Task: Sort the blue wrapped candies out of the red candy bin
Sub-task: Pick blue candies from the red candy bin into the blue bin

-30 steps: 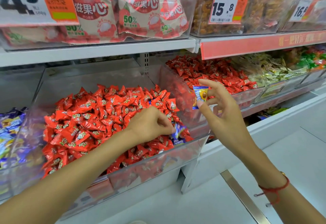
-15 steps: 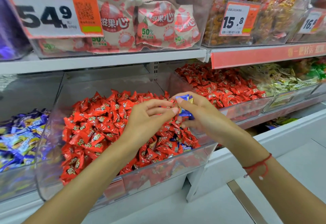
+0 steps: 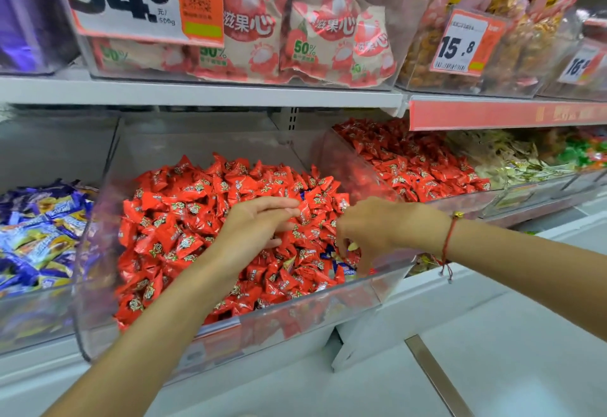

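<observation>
Both my hands are in the clear red candy bin (image 3: 98, 285). My L hand (image 3: 259, 226) lies flat, fingers straight, on the red candies (image 3: 184, 216), holding nothing. My R hand (image 3: 371, 229) curls down by blue wrapped candies (image 3: 341, 267) near the front R corner; can't tell if that grip has one.

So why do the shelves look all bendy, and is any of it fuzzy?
Head view: the wide lens bows the white shelf edge and bin wall; the candies near the left hand and right hand are fairly sharp, the blue candy bin and frame edges smear; light is even, with soft glare on the plastic.
</observation>
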### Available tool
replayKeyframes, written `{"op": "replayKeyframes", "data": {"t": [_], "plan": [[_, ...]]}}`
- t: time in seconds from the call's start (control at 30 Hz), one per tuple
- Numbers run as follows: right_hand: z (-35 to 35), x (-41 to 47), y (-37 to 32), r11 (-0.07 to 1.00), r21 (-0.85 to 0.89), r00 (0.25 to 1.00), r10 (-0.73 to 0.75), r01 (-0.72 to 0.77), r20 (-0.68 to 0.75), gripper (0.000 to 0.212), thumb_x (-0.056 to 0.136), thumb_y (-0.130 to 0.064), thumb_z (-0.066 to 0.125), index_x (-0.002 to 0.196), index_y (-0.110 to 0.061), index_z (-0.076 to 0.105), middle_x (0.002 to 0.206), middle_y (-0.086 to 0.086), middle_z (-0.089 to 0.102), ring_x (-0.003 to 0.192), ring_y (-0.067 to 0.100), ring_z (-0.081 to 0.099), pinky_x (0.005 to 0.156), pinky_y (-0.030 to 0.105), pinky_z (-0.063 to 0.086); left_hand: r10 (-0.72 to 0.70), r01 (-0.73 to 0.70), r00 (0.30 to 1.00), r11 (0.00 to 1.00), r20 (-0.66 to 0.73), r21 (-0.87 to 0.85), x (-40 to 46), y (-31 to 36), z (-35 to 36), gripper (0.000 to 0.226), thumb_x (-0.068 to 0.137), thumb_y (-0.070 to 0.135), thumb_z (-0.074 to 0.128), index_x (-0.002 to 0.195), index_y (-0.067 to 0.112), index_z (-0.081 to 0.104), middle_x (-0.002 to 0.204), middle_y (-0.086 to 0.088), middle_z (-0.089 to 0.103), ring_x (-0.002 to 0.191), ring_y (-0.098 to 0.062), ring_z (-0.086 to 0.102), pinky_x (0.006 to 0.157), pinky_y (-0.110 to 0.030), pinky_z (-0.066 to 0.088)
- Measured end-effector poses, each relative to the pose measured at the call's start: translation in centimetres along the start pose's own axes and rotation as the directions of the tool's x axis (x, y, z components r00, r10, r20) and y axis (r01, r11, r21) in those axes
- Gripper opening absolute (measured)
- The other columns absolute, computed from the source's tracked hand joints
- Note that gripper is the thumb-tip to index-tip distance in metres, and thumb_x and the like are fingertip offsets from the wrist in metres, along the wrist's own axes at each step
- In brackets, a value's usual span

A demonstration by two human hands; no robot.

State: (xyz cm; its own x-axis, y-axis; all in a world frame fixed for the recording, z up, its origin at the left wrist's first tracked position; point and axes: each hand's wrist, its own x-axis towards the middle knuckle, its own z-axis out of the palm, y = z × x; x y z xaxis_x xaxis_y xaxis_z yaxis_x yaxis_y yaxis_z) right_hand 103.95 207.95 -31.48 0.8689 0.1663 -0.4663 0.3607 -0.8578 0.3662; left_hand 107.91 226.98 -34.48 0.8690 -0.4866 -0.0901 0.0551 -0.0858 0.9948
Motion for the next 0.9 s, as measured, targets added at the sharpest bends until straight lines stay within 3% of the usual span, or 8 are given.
{"op": "replayKeyframes", "data": {"t": [0.17, 0.33, 0.4, 0.47, 0.53, 0.63, 0.73, 0.9], "plan": [[0.8, 1.8, -1.3, 0.994, -0.101, 0.999, -0.029, 0.032, 0.031, 0.04, 0.082, -0.04, 0.071, 0.116, -0.02, 0.066, 0.111, 0.002, 0.067, 0.103, 0.026, 0.061, 0.077, 0.031, 0.046, 0.003, -0.003, 1.0, 1.0, 0.018, 0.021, -0.1, -0.2, -0.1, 0.018, 0.096, 0.017, 0.056, 0.1, 0.027, 0.07, 0.096, 0.015, 0.073, 0.089, 0.0, 0.067, 0.076, -0.017, 0.053], [-1.0, -0.2, -0.1, 0.88, 0.473, 0.991, 0.09, -0.034, -0.097, 0.026, 0.088, -0.035, 0.066, 0.102, -0.014, 0.064, 0.088, 0.002, 0.063, 0.075, 0.016, 0.054, 0.063, 0.024, 0.033, 0.004, -0.006, 0.999, 0.998, 0.033, 0.061, -0.2, -0.2, 0.0, 0.016, 0.097, 0.021, 0.054, 0.104, 0.025, 0.069, 0.099, 0.013, 0.071, 0.091, -0.003, 0.066, 0.075, -0.018, 0.052], [-1.8, -1.9, -0.4, 0.576, 0.817, 0.98, 0.156, 0.011, -0.124, 0.023, 0.093, -0.033, 0.059, 0.097, -0.01, 0.056, 0.077, -0.003, 0.063, 0.054, 0.007, 0.044, 0.052, 0.019, 0.034, 0.005, -0.009, 0.998, 0.998, 0.068, 0.06, -0.2, -0.2, 0.3, 0.019, 0.098, 0.029, 0.051, 0.107, 0.024, 0.067, 0.102, 0.012, 0.07, 0.09, -0.001, 0.066, 0.074, -0.018, 0.053], [-2.3, -3.0, -1.2, 0.135, 0.986, 0.972, 0.2, 0.102, -0.127, 0.016, 0.098, -0.02, 0.048, 0.094, -0.004, 0.05, 0.074, 0.003, 0.069, 0.038, 0.008, 0.034, 0.039, 0.018, 0.027, 0.003, -0.009, 0.994, 0.999, 0.113, 0.053, 0.0, -0.3, 0.8, 0.022, 0.099, 0.033, 0.049, 0.108, 0.023, 0.066, 0.103, 0.01, 0.07, 0.088, -0.001, 0.067, 0.072, -0.018, 0.054], [-2.4, -3.5, -2.0, -0.176, 0.961, 0.946, 0.28, 0.215, -0.161, 0.021, 0.096, -0.009, 0.034, 0.098, 0.002, 0.051, 0.058, 0.003, 0.066, 0.031, 0.008, 0.025, 0.04, 0.023, 0.015, 0.031, -0.045, 0.991, 0.994, 0.132, 0.1, 0.4, -0.3, 1.0, 0.018, 0.099, 0.027, 0.05, 0.105, 0.023, 0.066, 0.102, 0.009, 0.071, 0.086, -0.002, 0.068, 0.07, -0.018, 0.054], [-1.6, -3.9, -2.0, -0.452, 0.79, 0.886, 0.399, 0.414, -0.236, 0.019, 0.092, -0.007, 0.03, 0.093, -0.006, 0.049, 0.059, 0.003, 0.058, 0.032, 0.008, 0.024, 0.041, 0.025, 0.016, 0.168, -0.208, 0.973, 0.938, 0.16, 0.276, 1.5, -1.1, 0.8, 0.018, 0.094, 0.016, 0.059, 0.09, 0.032, 0.067, 0.094, 0.01, 0.071, 0.082, -0.004, 0.067, 0.074, -0.025, 0.053], [-0.5, -4.4, -1.3, -0.557, 0.661, 0.85, 0.456, 0.503, -0.263, 0.027, 0.093, -0.008, 0.033, 0.107, -0.011, 0.055, 0.063, 0.004, 0.047, 0.037, 0.008, 0.024, 0.041, 0.023, 0.019, 0.268, -0.394, 0.917, 0.722, 0.295, 0.569, 2.7, -1.7, 0.9, 0.023, 0.091, 0.018, 0.062, 0.087, 0.041, 0.067, 0.095, 0.019, 0.069, 0.086, 0.001, 0.062, 0.082, -0.029, 0.051], [0.8, -4.8, -1.0, -0.605, 0.643, 0.871, 0.439, 0.469, -0.221, 0.015, 0.091, -0.024, 0.048, 0.081, -0.014, 0.042, 0.062, 0.0, 0.038, 0.039, 0.008, 0.026, 0.044, 0.023, 0.017, 0.228, -0.6, 0.791, 0.112, 0.567, 0.792, 4.6, -1.9, 3.3, 0.025, 0.093, 0.038, 0.058, 0.115, 0.035, 0.068, 0.117, 0.013, 0.064, 0.112, -0.012, 0.05, 0.093, -0.032, 0.034]]}}
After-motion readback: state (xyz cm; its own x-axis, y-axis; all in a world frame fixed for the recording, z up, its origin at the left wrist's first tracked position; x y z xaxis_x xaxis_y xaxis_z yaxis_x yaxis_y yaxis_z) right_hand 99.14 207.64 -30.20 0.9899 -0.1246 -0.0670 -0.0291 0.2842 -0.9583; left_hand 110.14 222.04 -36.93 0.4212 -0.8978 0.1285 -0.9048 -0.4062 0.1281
